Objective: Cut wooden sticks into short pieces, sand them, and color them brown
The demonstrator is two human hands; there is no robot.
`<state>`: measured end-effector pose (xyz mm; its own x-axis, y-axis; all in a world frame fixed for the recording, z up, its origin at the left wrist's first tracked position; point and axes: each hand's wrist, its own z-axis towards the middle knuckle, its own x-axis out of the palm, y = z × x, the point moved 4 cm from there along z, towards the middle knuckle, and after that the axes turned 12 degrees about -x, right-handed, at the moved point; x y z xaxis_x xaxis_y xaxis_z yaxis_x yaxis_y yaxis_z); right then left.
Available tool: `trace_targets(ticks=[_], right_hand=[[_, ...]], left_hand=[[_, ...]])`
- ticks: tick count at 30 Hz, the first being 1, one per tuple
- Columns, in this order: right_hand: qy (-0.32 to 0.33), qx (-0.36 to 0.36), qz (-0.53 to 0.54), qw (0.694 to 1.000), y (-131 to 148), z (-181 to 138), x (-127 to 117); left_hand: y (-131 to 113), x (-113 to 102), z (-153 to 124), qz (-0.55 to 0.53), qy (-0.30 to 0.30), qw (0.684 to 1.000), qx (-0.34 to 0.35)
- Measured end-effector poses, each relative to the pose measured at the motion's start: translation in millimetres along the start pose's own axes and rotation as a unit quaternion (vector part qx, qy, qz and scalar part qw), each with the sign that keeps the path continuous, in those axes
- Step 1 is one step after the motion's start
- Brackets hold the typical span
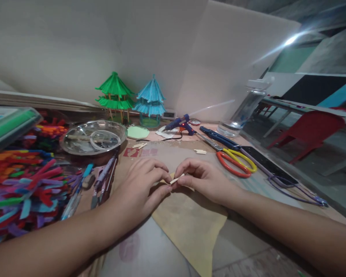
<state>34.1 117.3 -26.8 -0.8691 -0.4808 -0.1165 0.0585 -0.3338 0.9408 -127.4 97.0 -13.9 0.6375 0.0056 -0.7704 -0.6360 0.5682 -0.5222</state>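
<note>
Your left hand [141, 188] and right hand [203, 179] meet over the yellow sheet [190, 227] on the bench [248, 242]. The fingers of each are pinched shut on one end of a small pale stick [177, 179]. It looks light, thin and stiff, and would likely snap if bent, so grip it gently by its ends.

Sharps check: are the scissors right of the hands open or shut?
Shut. The scissors lie flat, blades together as one narrow strip, orange and yellow handle loops side by side.
</note>
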Motion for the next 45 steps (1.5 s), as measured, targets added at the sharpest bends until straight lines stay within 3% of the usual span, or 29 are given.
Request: trace_targets(ticks=[6, 11, 15, 18, 25, 30, 32, 36, 41, 45], right_hand=[[0.017, -0.061, -0.145, 0.987, 5, -2, -1], [0.042, -0.18, -0.292, 0.938, 14, -5, 2], [0.074, -0.24, -0.339, 0.907, 17, -6, 8], [0.06, -0.258, -0.354, 0.897, 19, -3, 4], [0.012, -0.252, -0.442, 0.861, 43, -3, -23], [0.091, -0.251, -0.48, 0.836, 43, 4, -18], [0.127, -0.239, -0.495, 0.826, 35, 17, -11], [0.123, -0.203, -0.542, 0.806, 22, 61, 3], [0.119, -0.151, -0.546, 0.815, 4, 111, 24], [0.104, -0.148, -0.544, 0.819, -4, 119, 23]], left_hand=[[-1, -1, -1, 0.004, 0.008, 1.0, -0.005], [-4, -4, -2, 0.006, 0.001, 1.0, -0.002], [-7, -3, -5, 0.007, 0.005, 1.0, 0.013], [-6, 0, -6, 0.009, 0.01, 1.0, 0.01], [1, 10, -10, 0.03, 0.076, 0.996, -0.03], [1, 11, -11, 0.032, 0.08, 0.996, -0.038], [0, 11, -11, 0.034, 0.077, 0.996, -0.034], [1, 11, -12, 0.045, 0.082, 0.995, -0.036], [1, 10, -13, 0.05, 0.091, 0.994, -0.044], [0, 10, -13, 0.048, 0.091, 0.994, -0.046]])
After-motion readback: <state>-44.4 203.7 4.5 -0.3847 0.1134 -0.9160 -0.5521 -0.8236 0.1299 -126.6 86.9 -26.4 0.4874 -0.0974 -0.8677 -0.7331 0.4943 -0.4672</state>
